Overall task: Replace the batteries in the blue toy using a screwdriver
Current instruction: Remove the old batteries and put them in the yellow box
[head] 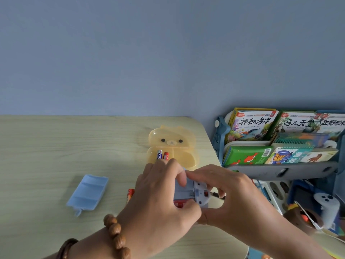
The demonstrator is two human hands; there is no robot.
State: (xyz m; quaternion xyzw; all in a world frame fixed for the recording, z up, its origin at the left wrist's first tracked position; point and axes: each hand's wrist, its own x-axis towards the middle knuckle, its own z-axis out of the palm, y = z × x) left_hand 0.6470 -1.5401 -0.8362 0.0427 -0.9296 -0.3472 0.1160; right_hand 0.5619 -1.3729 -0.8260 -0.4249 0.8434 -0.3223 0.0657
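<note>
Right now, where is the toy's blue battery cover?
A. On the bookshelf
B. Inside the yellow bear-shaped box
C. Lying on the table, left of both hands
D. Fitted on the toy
C. The blue battery cover lies by itself on the table, well left of the left hand and right hand, which hold the blue toy.
</note>
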